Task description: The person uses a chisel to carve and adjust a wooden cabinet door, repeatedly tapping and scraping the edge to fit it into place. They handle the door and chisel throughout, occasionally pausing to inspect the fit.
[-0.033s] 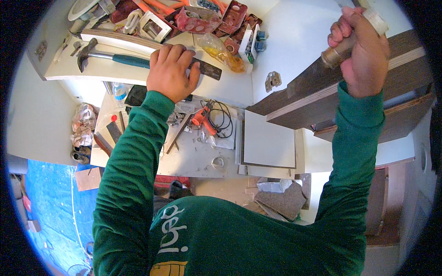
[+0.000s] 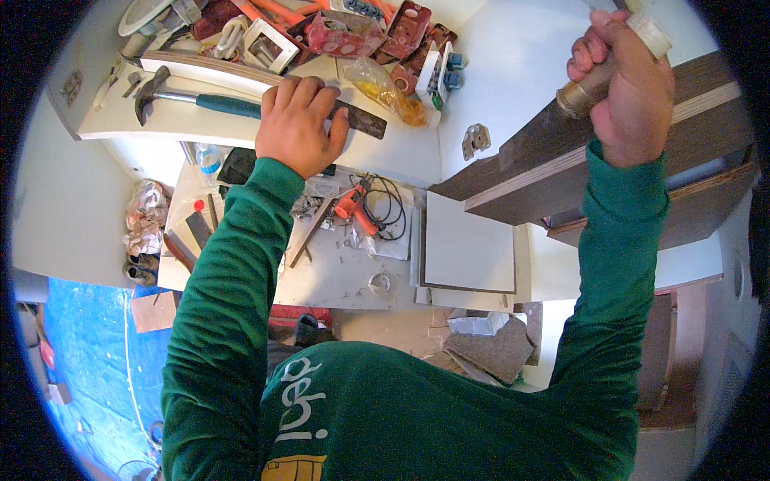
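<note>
My left hand (image 2: 298, 124) lies palm down on a white shelf board (image 2: 160, 120), fingers spread over the teal handle of a hammer (image 2: 184, 98) and a dark flat strip (image 2: 365, 122). It presses on them without closing around either. My right hand (image 2: 634, 88) is raised at the upper right, fist closed on a tool handle with a brass ferrule (image 2: 579, 94). The tool's end meets the top of a dark brown laminated board (image 2: 561, 160) with a pale plywood edge; its tip is hidden. Both arms wear green sleeves.
Red switch boxes (image 2: 405, 32), white frames (image 2: 269, 44) and a bag of yellow parts (image 2: 385, 88) crowd the shelf's back. A metal hinge (image 2: 476, 140) lies on white board. Lower down are an orange tool with black cable (image 2: 357, 204), a white panel (image 2: 469, 244), and blue tarp (image 2: 80, 353).
</note>
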